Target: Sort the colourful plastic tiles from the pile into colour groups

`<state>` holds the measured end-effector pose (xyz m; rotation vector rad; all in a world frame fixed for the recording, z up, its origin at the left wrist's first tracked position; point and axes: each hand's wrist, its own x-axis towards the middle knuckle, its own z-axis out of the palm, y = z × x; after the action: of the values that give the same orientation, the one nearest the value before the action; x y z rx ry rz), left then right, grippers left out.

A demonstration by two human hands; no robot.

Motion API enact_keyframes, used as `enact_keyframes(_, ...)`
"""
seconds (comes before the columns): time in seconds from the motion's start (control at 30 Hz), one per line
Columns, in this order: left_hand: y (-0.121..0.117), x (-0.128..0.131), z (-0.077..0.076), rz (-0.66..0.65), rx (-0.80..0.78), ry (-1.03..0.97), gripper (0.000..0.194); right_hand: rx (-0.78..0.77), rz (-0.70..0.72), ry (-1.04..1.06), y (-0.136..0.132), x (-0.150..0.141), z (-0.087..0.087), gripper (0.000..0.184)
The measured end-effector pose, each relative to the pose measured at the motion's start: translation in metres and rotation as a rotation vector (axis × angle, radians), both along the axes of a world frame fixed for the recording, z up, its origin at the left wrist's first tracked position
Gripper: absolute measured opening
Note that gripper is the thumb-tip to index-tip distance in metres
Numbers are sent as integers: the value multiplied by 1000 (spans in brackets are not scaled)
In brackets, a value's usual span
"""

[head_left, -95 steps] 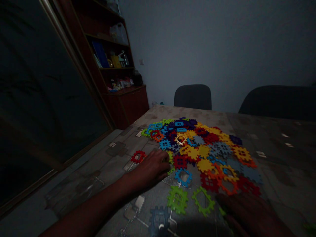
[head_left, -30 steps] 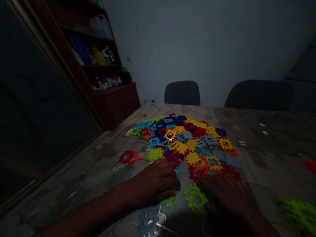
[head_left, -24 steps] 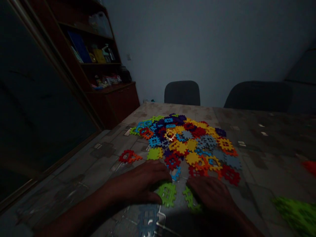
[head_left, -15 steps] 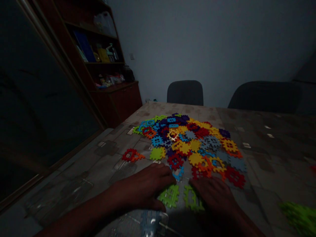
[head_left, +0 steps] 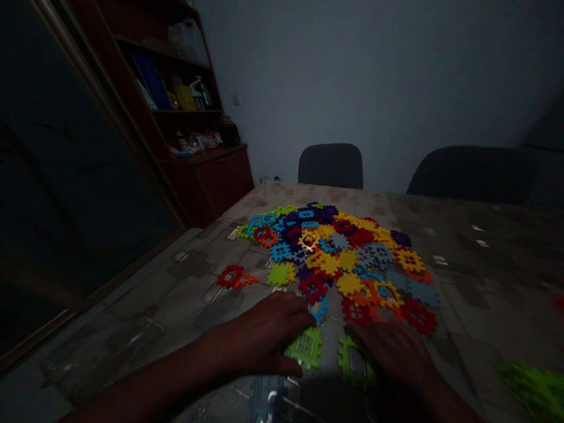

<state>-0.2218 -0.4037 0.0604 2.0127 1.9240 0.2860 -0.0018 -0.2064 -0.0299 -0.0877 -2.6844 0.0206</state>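
Note:
My left hand (head_left: 271, 338) grips the edge of a light green toothed window tile (head_left: 307, 348), fingers at its far side and thumb at its near side. In my right hand (head_left: 392, 352) is a second green tile (head_left: 352, 359) with a large opening; the palm hides part of it. A gap separates the two tiles. Just beyond the hands spreads a heap of interlocking plastic tiles (head_left: 328, 264) in yellow, red, blue, purple, grey and orange. Under my left wrist lies a dim grey-blue piece (head_left: 268, 396), partly shaded.
A red tile (head_left: 229, 276) joined to an orange piece lies left of the heap. Green pieces (head_left: 533, 382) sit at the right edge of the patterned tablecloth (head_left: 476, 282). Two dark chairs (head_left: 330, 165) stand behind the table, and a shelf unit (head_left: 224, 176) rises at the left.
My right hand has shifted right and a little nearer with its green tile. The gap between the two green tiles has widened. My left hand has barely moved.

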Motion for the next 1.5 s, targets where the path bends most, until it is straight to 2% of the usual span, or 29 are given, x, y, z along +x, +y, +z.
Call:
enact_keyframes(0.13, 1, 1, -3, 12, 22, -7, 55, -26, 10, -21, -1, 1, 3, 77)
enact_keyframes(0.37, 3, 3, -7, 29, 40, -6, 63, -23, -12, -41, -2, 2, 3, 72)
enact_keyframes(0.5, 3, 2, -9, 28, 48, -6, 68, -27, -24, -44, -3, 1, 3, 78)
enact_keyframes(0.7, 2, 1, -7, 33, 44, -20, 67, -92, 23, -29, 0, 2, 6, 78)
enact_keyframes(0.8, 3, 1, -7, 36, 35, -35, 65, -120, 41, -43, 4, 4, 7, 84)
enact_keyframes(1.03, 4, 1, -3, 46, -6, -57, 62, -140, 32, -182, 0, 7, 23, 90)
enact_keyframes(1.13, 3, 0, -3, 41, -13, -60, 60, -134, 89, -169, 8, 13, 37, 89)
enact_keyframes(1.27, 3, -1, -6, 30, 0, -56, 63, -48, 102, -52, 33, 32, 50, 73)
enact_keyframes(1.37, 3, 0, -7, 32, 5, -44, 67, -8, 71, -32, 46, 43, 48, 69)
enact_keyframes(1.5, 3, 0, -6, 30, 1, -44, 67, -10, 81, -20, 45, 41, 38, 74)
